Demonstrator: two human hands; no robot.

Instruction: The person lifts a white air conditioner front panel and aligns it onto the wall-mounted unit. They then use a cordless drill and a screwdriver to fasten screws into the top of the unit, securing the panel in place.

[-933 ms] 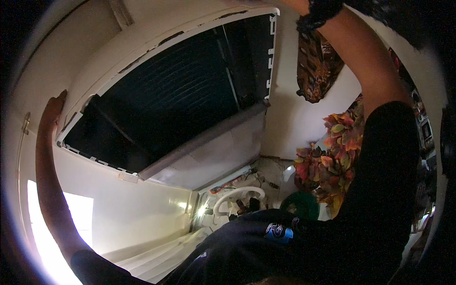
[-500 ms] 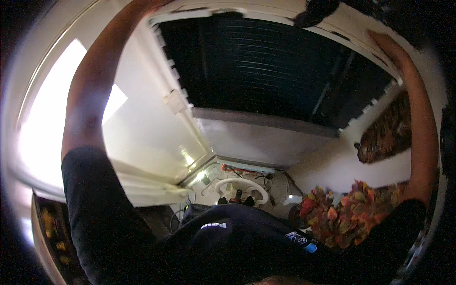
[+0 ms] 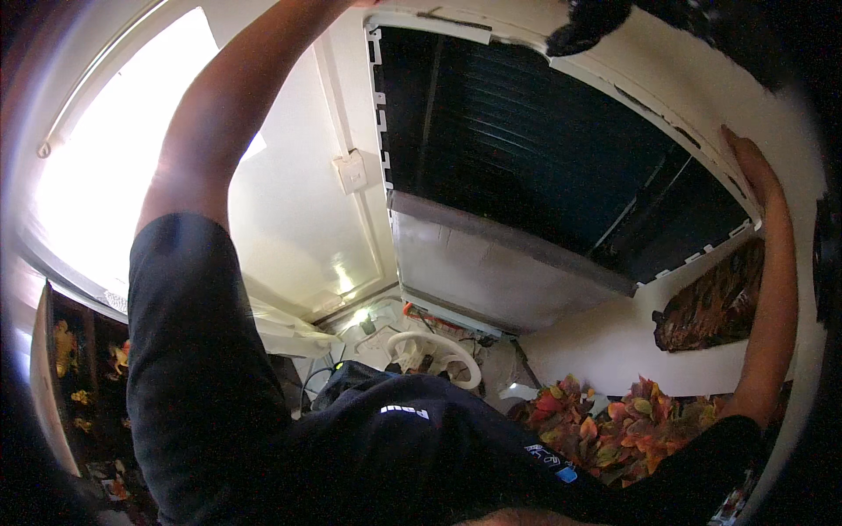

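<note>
Overhead is a large white-framed housing (image 3: 605, 74), with notched tabs along its sides and a dark, finely ridged inside (image 3: 526, 131). A grey panel (image 3: 491, 263) adjoins its lower edge. My left hand (image 3: 373, 3) reaches the housing's upper left corner; its fingers are cut off by the picture's top edge, so their hold is hidden. On the other side my right hand (image 3: 752, 162) lies against the outer right edge of the frame, fingers stretched along it. Both of my arms are raised.
A white switch box (image 3: 349, 172) is on the wall beside a bright window (image 3: 105, 149). Below are a white plastic chair (image 3: 452, 351) and cables. To the right, a dark carved wall piece (image 3: 710, 302) hangs above red and orange leaves (image 3: 605, 430). A dark shelf with ornaments (image 3: 83, 394) stands left.
The whole view has shifted, and the housing now appears farther right. Both hands stay up at its sides; my right hand shows lower in the picture, still along the frame.
</note>
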